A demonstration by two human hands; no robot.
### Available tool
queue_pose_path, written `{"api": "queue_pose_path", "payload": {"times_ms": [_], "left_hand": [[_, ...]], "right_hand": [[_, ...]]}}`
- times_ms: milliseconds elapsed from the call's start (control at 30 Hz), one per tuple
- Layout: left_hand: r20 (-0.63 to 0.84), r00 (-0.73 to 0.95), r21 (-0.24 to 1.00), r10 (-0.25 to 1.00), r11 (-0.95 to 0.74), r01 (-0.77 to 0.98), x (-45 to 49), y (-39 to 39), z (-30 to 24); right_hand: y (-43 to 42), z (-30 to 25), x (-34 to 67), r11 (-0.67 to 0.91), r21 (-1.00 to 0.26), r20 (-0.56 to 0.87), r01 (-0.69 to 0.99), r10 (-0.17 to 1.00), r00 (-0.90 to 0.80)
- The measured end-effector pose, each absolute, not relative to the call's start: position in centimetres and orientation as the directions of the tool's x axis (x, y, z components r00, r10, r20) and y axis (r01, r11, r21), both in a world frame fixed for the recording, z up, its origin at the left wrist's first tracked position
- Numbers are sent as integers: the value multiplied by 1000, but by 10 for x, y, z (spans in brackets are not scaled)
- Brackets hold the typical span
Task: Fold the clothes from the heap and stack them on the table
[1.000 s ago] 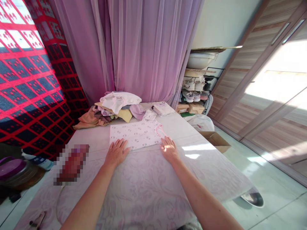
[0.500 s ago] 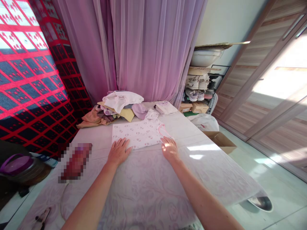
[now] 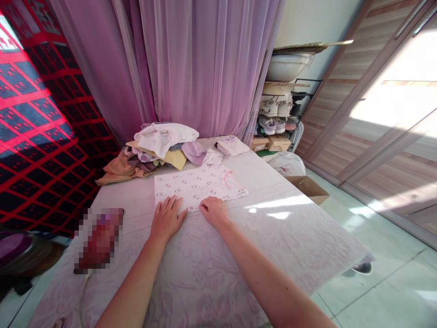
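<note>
A small white garment (image 3: pixel 198 186) with a pale print and pink trim lies flat on the table (image 3: pixel 211 255), which is covered by a light patterned cloth. My left hand (image 3: pixel 166 217) rests flat with fingers spread on the garment's near left edge. My right hand (image 3: pixel 213 211) sits at the middle of the near edge, fingers curled down onto the fabric; whether it pinches the hem is unclear.
A heap of unfolded clothes (image 3: pixel 157 152) lies at the table's far left, a folded stack (image 3: pixel 232 146) at the far right. A blurred-out object (image 3: pixel 99 239) lies at my left. Purple curtains hang behind. A shoe rack (image 3: pixel 278 116) and a cardboard box (image 3: pixel 309 187) stand on the right.
My right hand has slid left along the garment's near edge, from the right corner to the middle. My left hand stays in place. The view has shifted slightly.
</note>
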State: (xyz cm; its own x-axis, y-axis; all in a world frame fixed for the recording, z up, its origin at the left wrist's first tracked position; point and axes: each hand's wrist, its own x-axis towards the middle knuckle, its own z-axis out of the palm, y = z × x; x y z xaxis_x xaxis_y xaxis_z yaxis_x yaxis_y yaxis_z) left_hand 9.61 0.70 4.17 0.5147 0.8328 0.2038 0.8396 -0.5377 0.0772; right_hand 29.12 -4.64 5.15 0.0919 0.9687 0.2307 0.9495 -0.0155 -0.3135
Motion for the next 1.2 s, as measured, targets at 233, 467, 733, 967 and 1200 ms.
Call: {"api": "queue_pose_path", "payload": {"times_ms": [233, 467, 733, 967, 1200], "left_hand": [[180, 507, 76, 843, -526, 847, 97, 7, 44], [213, 514, 57, 831, -535, 843, 99, 1, 51], [219, 702, 91, 678, -730, 677, 99, -4, 50], [255, 687, 120, 680, -727, 676, 95, -5, 47], [250, 726, 138, 641, -766, 628, 124, -14, 54]], "right_hand": [[-64, 42, 342, -197, -341, 315, 919, 897, 309], [-72, 39, 360, -164, -406, 404, 899, 850, 338], [-73, 36, 359, 17, -340, 357, 940, 928, 112], [-77, 38, 360, -61, -425, 326, 903, 921, 215], [-64, 55, 345, 94, -312, 379, 946, 925, 33]]}}
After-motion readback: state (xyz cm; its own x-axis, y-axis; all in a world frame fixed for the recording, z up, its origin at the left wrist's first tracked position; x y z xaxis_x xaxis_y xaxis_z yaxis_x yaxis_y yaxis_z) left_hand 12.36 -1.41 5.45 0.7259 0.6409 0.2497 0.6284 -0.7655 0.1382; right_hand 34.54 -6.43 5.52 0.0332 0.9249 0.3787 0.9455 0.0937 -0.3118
